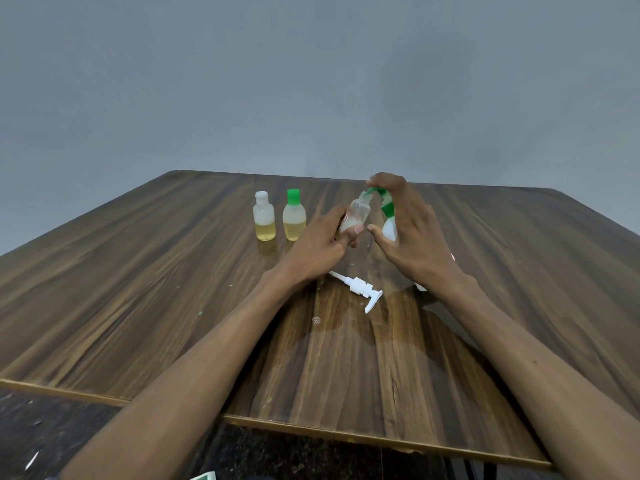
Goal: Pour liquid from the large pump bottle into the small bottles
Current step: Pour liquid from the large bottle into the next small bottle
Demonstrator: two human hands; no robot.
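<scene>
Above table [173, 271] — hands [412, 233], small bottle [356, 216]

Two capped bottles [280, 216] stand left of my hands; a loose pump [360, 289] lies between my wrists.

A brown wooden table [138, 278] holds two small bottles near its far edge: one with a white cap [265, 216], one with a green cap [294, 215]. A white pump [360, 289] lies nearer the middle.
</scene>
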